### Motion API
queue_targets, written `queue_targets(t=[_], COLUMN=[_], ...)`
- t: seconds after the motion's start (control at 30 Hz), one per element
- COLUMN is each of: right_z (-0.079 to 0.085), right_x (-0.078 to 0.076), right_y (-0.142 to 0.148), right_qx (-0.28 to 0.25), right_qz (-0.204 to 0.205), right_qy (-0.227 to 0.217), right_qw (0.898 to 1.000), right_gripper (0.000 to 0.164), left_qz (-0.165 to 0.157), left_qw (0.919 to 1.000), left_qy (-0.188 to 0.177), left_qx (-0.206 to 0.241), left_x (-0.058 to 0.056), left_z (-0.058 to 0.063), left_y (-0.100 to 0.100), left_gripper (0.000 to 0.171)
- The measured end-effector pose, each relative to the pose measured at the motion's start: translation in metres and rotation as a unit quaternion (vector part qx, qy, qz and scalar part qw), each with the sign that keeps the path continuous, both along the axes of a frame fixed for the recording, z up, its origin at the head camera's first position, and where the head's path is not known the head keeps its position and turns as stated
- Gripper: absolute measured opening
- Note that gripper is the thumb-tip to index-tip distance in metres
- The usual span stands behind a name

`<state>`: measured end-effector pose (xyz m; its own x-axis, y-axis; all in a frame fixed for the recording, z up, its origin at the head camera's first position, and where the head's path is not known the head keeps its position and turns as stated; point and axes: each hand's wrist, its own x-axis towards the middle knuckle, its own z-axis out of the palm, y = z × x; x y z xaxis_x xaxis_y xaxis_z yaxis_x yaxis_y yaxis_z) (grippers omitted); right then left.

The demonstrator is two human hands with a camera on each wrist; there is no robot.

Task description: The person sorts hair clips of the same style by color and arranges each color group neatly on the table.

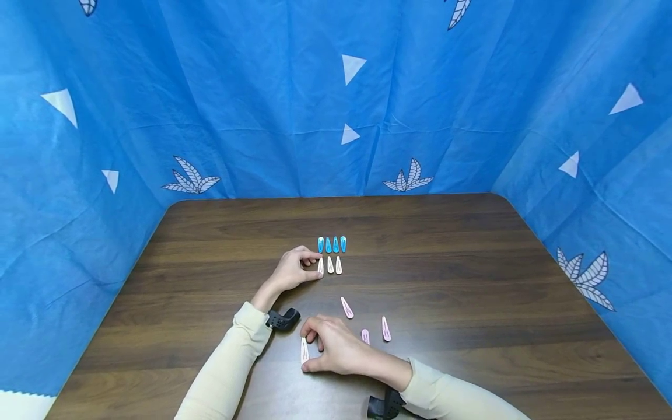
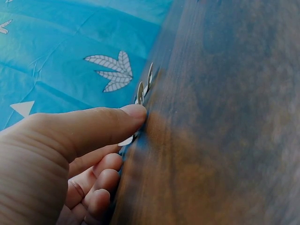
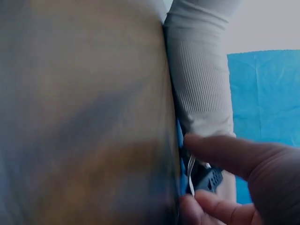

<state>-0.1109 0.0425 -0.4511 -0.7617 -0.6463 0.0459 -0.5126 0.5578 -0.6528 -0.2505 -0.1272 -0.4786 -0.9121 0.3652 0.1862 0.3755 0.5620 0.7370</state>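
In the head view my left hand (image 1: 294,268) pinches a cream snap hair clip (image 1: 321,267) lengthwise, thumb at its near end and a finger at the far end. That clip is leftmost in a row with two more cream clips (image 1: 334,265). Just behind lies a row of several blue hair clips (image 1: 336,244). Closer to the front, my right hand (image 1: 338,347) holds another pale hair clip (image 1: 304,351) by its two ends between thumb and fingers. The right wrist view shows this clip (image 3: 191,173) edge-on, between thumb and fingertips.
Three pink hair clips lie apart around the right hand: one (image 1: 347,308) beyond it, one (image 1: 386,329) to its right, and one (image 1: 365,336) partly hidden behind the wrist. A blue curtain (image 1: 325,99) borders the wooden table (image 1: 472,280) at the back and sides.
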Motion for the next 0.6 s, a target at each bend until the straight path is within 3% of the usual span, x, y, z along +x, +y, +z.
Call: queue_targets(t=[0.33, 0.6], right_z=[0.03, 0.057], right_x=[-0.008, -0.042], right_y=[0.017, 0.042], right_qx=[-0.049, -0.097], right_qz=[0.01, -0.025], right_qy=[-0.023, -0.048], right_qw=[0.998, 0.994], right_gripper=[0.039, 0.04], left_qz=[0.001, 0.005], left_qw=[1.0, 1.0], left_qy=[0.002, -0.007], left_qx=[0.001, 0.004], left_x=[-0.001, 0.0], left_z=[-0.002, -0.001], left_y=[0.001, 0.001], left_gripper=[0.042, 0.043])
